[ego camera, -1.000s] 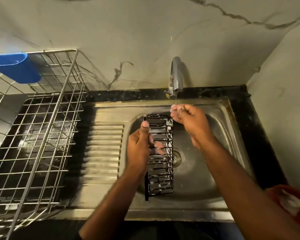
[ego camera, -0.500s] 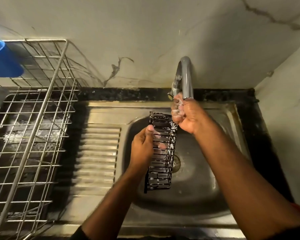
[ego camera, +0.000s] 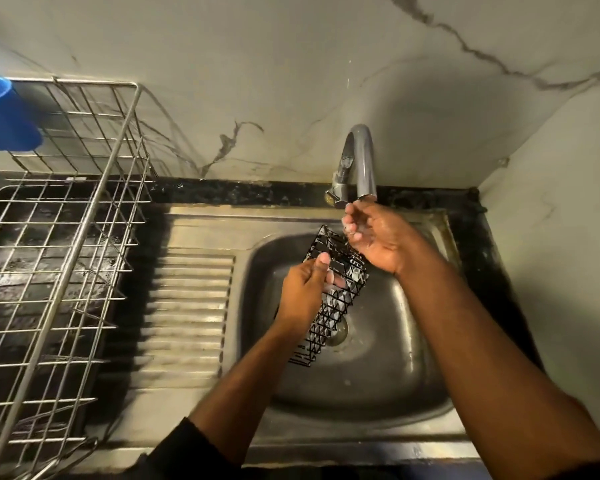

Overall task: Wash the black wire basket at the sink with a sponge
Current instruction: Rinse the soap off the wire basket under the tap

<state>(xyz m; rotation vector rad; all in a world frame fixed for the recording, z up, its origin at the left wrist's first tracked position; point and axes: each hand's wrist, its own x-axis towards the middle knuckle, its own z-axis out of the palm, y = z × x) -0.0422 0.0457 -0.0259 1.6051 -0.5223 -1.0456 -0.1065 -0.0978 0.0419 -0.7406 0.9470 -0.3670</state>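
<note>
The black wire basket (ego camera: 329, 299) is held over the steel sink (ego camera: 361, 386) at the centre of the frame, tilted so that its upper end lies toward the tap and its lower end hangs above the drain (ego camera: 338, 332). It is grasped at its left side by the left hand (ego camera: 302, 292): the thumb is laid along the near edge of the wire, and the fingers are seen through the mesh, curled behind it. Soap foam is visible among the wires near those fingers.

The right hand (ego camera: 378, 237) is held just under the spout of the grey curved tap (ego camera: 361, 157), at the upper centre right of the frame. Its grip is released: the fingers are loosely bent, wet and foamy, and nothing is seen between them. Its fingertips lie just beside the basket's upper end; whether they touch it cannot be told.

The ribbed drainboard (ego camera: 191, 313) is seen left of the sink bowl. Further left, a steel wire dish rack (ego camera: 70, 237) stands on the dark worktop (ego camera: 243, 192), with a blue plastic container (ego camera: 4, 116) hung at its upper left corner. A pale marble-patterned wall (ego camera: 291, 64) fills the top of the frame.
</note>
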